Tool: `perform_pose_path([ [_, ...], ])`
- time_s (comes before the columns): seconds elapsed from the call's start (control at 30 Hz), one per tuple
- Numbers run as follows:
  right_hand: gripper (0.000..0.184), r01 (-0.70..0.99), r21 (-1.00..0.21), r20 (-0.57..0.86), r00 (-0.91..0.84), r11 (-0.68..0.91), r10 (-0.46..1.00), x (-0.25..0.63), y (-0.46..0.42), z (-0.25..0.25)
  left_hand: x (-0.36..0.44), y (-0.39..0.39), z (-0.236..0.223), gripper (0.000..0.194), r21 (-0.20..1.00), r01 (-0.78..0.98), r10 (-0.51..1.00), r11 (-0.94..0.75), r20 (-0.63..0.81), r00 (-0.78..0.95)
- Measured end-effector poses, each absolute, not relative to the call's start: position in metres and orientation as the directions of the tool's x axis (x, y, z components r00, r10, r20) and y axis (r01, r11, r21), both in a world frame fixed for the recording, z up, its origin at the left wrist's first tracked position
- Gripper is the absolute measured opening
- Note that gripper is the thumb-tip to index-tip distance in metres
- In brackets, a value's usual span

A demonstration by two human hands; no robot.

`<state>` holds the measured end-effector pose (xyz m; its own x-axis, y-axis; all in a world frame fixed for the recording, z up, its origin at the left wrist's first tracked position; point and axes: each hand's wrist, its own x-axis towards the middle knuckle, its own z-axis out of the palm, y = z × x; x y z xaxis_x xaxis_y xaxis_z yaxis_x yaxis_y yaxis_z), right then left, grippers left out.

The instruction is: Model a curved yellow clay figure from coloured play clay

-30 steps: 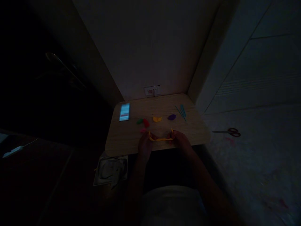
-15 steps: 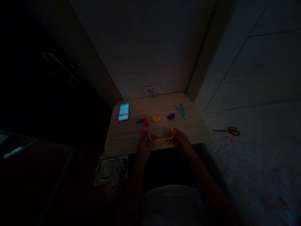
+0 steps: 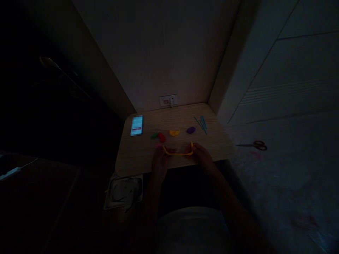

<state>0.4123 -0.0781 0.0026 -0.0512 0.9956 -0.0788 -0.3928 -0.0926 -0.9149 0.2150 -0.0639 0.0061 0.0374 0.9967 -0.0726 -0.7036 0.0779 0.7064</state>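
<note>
In the lower middle of the frame, the left hand (image 3: 159, 164) and right hand (image 3: 203, 158) are holding a yellow strip (image 3: 178, 154) over the front of the table (image 3: 132, 155). The fingers of each are closing on one end; the dimness is hiding their exact grip. The strip is stretching between them, its ends turning up.

The work on the strip is looking unfinished: it is long and thin and is not lying on the table. Behind it, near the centre, a green piece (image 3: 154, 135) is touching a red piece (image 3: 161, 137), while a yellow piece (image 3: 174, 132) and a purple piece (image 3: 191, 130) are lying apart, seemingly already shaped. A pink piece (image 3: 158, 145) is lying just beside the left hand. Blue tools (image 3: 203, 122) are resting right of centre, a phone (image 3: 137, 125) is glowing left of centre, and scissors (image 3: 259, 145) are lying on the floor (image 3: 283, 169) at the right.
</note>
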Motion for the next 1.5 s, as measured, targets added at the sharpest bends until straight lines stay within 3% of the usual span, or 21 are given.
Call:
perform_pose_path([
  [0.17, 0.040, -0.370, -0.925, -0.068, -0.072, -0.090, 0.995, 0.412, -0.078, 0.004, 0.214, -0.064, 0.006, 0.030, 0.716, -0.695, 0.998, 0.065, -0.066, 0.026],
  [0.4, 0.041, -0.154, -0.988, -0.004, -0.111, -0.021, 0.994, 0.411, -0.080, 0.011, 0.215, -0.066, 0.009, 0.034, 0.763, -0.641, 0.997, 0.077, -0.071, 0.035],
  [0.63, 0.042, -0.055, -0.998, 0.002, -0.118, -0.005, 0.993, 0.410, -0.081, 0.013, 0.218, -0.069, 0.011, 0.038, 0.798, -0.595, 0.994, 0.096, -0.104, 0.020],
  [0.83, 0.040, -0.091, -0.996, -0.007, -0.105, -0.017, 0.994, 0.407, -0.080, 0.009, 0.220, -0.073, 0.013, 0.037, 0.796, -0.601, 0.996, 0.070, -0.089, -0.002],
  [1.07, 0.034, -0.115, -0.993, 0.031, -0.115, 0.018, 0.993, 0.402, -0.080, 0.006, 0.233, -0.079, 0.016, 0.033, 0.715, -0.698, 0.999, 0.039, -0.019, 0.037],
  [1.5, 0.035, -0.113, -0.993, 0.047, -0.131, 0.032, 0.990, 0.396, -0.081, 0.004, 0.241, -0.083, 0.022, 0.040, 0.725, -0.677, 0.991, 0.128, -0.118, 0.061],
])
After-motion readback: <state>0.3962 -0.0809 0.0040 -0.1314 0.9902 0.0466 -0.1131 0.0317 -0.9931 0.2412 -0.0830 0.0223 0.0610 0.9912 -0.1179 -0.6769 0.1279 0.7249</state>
